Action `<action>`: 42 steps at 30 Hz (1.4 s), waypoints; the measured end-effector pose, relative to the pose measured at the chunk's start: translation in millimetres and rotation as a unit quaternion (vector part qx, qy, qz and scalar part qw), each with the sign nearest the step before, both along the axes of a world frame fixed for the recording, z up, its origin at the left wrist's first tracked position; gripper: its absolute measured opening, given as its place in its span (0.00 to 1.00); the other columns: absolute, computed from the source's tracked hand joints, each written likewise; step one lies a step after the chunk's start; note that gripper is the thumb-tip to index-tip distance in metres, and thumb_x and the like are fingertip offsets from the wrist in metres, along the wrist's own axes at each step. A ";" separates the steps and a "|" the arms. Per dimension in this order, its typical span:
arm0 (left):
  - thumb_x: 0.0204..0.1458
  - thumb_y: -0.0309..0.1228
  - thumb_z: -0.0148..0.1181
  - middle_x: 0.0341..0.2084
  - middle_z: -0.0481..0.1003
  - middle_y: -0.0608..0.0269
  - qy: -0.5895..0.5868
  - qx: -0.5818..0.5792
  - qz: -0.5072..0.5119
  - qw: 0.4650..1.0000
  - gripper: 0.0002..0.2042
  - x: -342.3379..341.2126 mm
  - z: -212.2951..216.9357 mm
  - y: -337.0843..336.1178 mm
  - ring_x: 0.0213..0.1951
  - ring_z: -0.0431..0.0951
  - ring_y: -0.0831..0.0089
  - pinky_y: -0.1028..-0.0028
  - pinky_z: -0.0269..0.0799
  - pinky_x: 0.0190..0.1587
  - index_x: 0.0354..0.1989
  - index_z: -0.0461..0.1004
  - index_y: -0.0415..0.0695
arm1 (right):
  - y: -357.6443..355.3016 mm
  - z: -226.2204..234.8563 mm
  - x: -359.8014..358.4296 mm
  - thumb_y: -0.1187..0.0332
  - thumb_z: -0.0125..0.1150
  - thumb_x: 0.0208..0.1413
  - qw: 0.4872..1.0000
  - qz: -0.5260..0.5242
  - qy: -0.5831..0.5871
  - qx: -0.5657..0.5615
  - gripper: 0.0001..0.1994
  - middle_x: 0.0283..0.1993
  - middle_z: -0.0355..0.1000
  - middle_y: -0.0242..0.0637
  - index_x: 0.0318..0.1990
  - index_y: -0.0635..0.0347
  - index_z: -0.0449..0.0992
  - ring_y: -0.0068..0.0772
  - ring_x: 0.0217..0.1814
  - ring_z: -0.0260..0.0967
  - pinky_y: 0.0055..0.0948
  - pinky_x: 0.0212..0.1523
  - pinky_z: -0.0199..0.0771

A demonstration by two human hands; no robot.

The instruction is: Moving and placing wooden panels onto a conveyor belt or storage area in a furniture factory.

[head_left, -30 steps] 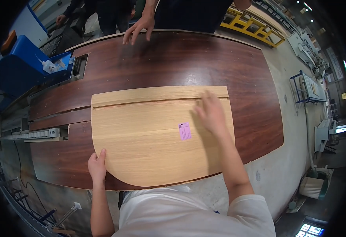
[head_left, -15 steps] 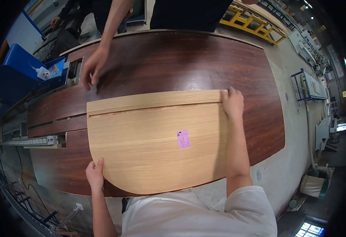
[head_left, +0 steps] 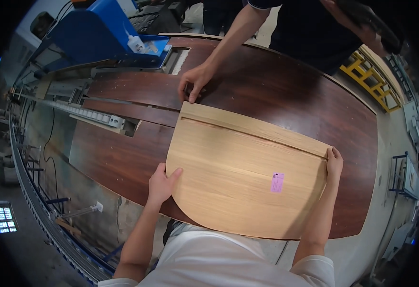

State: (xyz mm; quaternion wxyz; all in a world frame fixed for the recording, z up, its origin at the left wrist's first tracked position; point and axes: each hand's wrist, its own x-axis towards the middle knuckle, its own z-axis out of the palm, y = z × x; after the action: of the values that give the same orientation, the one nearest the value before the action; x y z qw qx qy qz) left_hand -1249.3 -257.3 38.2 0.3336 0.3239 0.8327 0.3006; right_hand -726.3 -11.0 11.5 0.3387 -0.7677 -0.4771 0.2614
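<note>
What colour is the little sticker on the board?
Pink-purple sticker, on the pale wood board; head view.

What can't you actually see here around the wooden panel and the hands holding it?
- Head view: the light wooden panel covers the left hand's fingertips and most of the right hand.
- The pink sticker's print is too small to read.
- The co-worker's hand hides the panel's far corner.
</note>
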 end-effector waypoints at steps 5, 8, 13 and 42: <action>0.53 0.43 0.68 0.33 0.80 0.55 0.019 -0.033 -0.007 0.999 0.20 1.6 12.9 4.4 0.35 0.79 0.71 0.70 0.73 0.41 0.43 0.74 0.38 | 10.9 -2.3 15.2 0.66 0.61 0.59 0.997 -0.037 0.060 -0.022 0.18 0.50 0.78 0.40 0.54 0.66 0.78 0.30 0.52 0.73 0.28 0.54 0.69; 0.52 0.44 0.68 0.34 0.80 0.54 0.024 -0.023 -0.003 0.999 0.21 0.1 10.2 1.8 0.36 0.80 0.68 0.68 0.73 0.42 0.44 0.74 0.38 | 13.0 -3.2 16.9 0.68 0.62 0.58 0.995 -0.036 0.088 -0.027 0.18 0.50 0.78 0.39 0.54 0.66 0.78 0.29 0.52 0.73 0.26 0.54 0.68; 0.51 0.45 0.68 0.35 0.81 0.53 0.034 -0.033 -0.007 0.999 0.22 -1.4 7.4 -0.2 0.38 0.82 0.64 0.66 0.74 0.43 0.44 0.74 0.38 | 14.9 -10.8 22.4 0.69 0.62 0.58 0.990 -0.045 0.133 0.003 0.18 0.51 0.78 0.40 0.54 0.67 0.78 0.31 0.53 0.73 0.27 0.55 0.69; 0.51 0.36 0.69 0.23 0.77 0.51 -0.236 0.166 -0.037 0.957 0.18 -2.1 19.9 9.4 0.25 0.82 0.64 0.69 0.73 0.26 0.35 0.66 0.38 | 15.8 -4.7 18.6 0.63 0.60 0.60 0.985 -0.162 0.048 0.020 0.13 0.38 0.77 0.38 0.39 0.68 0.79 0.32 0.38 0.72 0.33 0.40 0.71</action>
State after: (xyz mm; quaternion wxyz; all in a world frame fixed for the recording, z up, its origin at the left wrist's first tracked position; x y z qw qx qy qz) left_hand -1251.4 -247.8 58.1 0.4727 0.3254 0.6563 0.4899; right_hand -707.7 4.8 6.8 0.4145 -0.8142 -0.3350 0.2301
